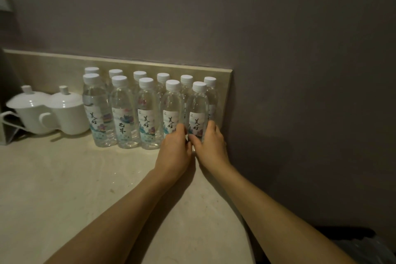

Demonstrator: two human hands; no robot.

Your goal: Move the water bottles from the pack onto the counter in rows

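Several clear water bottles with white caps stand upright in two rows on the beige counter (64, 178), against the low backsplash. The back row (139, 76) is partly hidden behind the front row (123, 111). My right hand (211, 146) grips the base of the front row's rightmost bottle (198, 105). My left hand (174, 150) holds the base of the bottle beside it (172, 103). Both hands' thumbs nearly touch between the two bottles. No pack is in view.
Two white lidded cups (64, 111) stand left of the bottles, with a folded metal stand (8, 126) at the left edge. A grey wall (300, 113) closes the counter's right side. A dark bag (364, 246) lies low at the bottom right.
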